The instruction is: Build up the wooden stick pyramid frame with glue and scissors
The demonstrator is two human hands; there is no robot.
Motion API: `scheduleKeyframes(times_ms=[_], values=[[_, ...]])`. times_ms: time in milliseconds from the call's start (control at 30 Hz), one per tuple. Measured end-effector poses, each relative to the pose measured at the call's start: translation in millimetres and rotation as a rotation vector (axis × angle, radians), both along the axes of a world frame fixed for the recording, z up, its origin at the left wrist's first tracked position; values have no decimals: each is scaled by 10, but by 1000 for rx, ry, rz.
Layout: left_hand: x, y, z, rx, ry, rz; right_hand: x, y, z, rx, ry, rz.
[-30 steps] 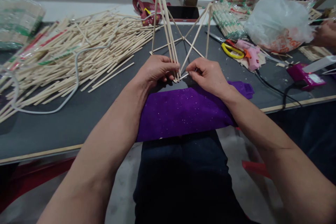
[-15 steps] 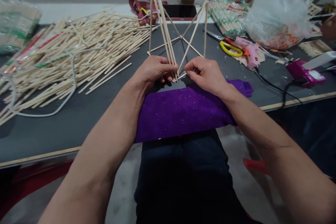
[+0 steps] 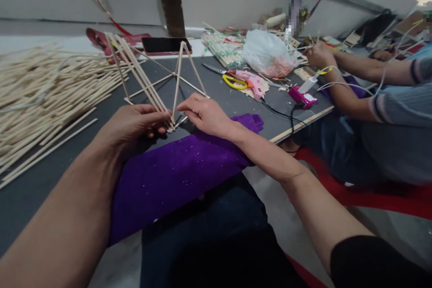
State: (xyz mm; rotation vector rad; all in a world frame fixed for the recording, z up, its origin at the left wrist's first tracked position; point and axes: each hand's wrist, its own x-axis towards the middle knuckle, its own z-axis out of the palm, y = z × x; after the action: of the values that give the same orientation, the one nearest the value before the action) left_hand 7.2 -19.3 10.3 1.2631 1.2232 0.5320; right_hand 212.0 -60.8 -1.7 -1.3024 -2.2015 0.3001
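A frame of thin wooden sticks point(image 3: 146, 84) stands on the dark tabletop, its slanting sticks meeting in peaks above a base of crossed sticks. My left hand point(image 3: 133, 123) pinches the lower end of several slanting sticks at the near corner. Just right of that corner is my right hand point(image 3: 209, 114), fingers curled together beside an upright stick and over a base stick; what lies between the fingertips is hidden. A purple cloth point(image 3: 182, 164) dotted with pale specks lies beneath my wrists, draped over the table edge.
Loose sticks point(image 3: 50, 83) are heaped at left. A phone point(image 3: 165, 45) and a bottle point(image 3: 172, 11) are behind the frame. To the right are yellow-handled scissors point(image 3: 234, 82), a pink glue gun point(image 3: 251, 82), a plastic bag point(image 3: 266, 49) and a magenta box point(image 3: 301, 96). A co-worker's hands point(image 3: 320, 55) are beyond.
My view has swung right, so the frame and my hands appear further left and the co-worker has come into sight. Both hands stay at the frame's near corner.
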Motion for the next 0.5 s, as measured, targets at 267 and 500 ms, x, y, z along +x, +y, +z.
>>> scheduleKeyframes(times_ms=[267, 500], values=[[-6, 13, 5, 16, -12, 20, 964, -64, 244, 223, -140, -313], [17, 58, -63, 118, -13, 51, 2498, 105, 543, 83, -472, -969]])
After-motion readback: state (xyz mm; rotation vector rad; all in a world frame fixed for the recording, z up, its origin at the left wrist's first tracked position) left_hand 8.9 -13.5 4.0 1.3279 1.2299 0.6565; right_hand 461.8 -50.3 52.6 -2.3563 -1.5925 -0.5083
